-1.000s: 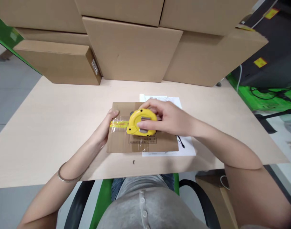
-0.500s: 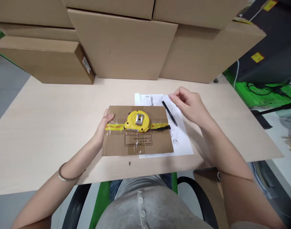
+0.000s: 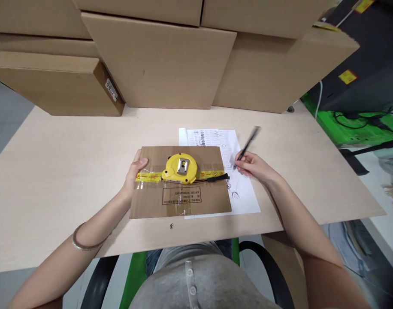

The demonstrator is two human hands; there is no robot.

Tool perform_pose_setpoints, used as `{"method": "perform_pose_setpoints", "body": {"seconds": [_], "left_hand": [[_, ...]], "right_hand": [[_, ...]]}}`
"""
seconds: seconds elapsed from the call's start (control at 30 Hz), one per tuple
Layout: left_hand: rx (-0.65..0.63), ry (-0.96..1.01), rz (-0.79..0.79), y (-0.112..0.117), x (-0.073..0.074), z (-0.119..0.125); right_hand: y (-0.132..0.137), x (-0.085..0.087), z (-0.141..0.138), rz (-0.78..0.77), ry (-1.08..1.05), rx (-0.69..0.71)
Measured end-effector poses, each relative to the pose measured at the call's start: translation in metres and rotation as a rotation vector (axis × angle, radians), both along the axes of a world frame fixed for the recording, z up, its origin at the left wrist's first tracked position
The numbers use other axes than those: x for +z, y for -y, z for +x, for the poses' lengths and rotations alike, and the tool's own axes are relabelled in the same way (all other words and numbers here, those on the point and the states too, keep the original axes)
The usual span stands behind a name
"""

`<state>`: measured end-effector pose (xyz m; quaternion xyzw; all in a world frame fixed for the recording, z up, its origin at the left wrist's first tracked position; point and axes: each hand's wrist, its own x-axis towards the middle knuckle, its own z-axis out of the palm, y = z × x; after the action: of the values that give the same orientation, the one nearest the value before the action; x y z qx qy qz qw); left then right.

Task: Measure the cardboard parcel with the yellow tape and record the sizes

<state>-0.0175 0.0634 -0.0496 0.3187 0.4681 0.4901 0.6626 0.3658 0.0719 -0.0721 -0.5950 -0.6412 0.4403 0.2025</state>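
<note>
My left hand (image 3: 135,171) grips the left edge of a flat cardboard box (image 3: 212,199), thumb on top and the other fingers hidden beneath. A yellow tape measure (image 3: 179,168) with a black wrist strap lies on the box, over a strip of yellow printed tape. My right hand (image 3: 252,165) is closed around a black pen (image 3: 248,143), held slanted with its tip low at the paper's right part. Whether the tip touches is too blurred to tell. The white paper sheets (image 3: 244,197), printed and marked with ink, lie partly under the box.
Large cardboard boxes (image 3: 158,64) stand stacked along the table's back edge, with a smaller box (image 3: 48,92) at the left. A dark cabinet (image 3: 351,56) and black cables (image 3: 354,122) on a green surface are at the right. The wooden table (image 3: 71,171) ends near my body.
My right hand has picked up the pen from the paper and come down nearer the sheet. My left hand keeps its hold on the box, which appears slightly lower and further left in view.
</note>
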Motion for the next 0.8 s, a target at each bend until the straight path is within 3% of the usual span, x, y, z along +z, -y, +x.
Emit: {"method": "perform_pose_setpoints", "body": {"seconds": [0.23, 0.6, 0.7, 0.8], "left_hand": [[0.006, -0.061, 0.021, 0.004, 0.003, -0.003], [0.002, -0.089, -0.014, 0.006, 0.009, 0.0], [0.013, -0.084, -0.015, 0.005, 0.006, -0.002], [0.001, -0.065, -0.047, 0.005, 0.003, -0.003]], "right_hand": [[-0.001, -0.014, 0.002, 0.077, -0.12, -0.048], [0.005, -0.001, -0.015, 0.165, 0.188, -0.075], [0.009, 0.011, -0.009, 0.099, 0.189, -0.006], [0.019, 0.022, -0.001, -0.155, 0.198, 0.178]]}}
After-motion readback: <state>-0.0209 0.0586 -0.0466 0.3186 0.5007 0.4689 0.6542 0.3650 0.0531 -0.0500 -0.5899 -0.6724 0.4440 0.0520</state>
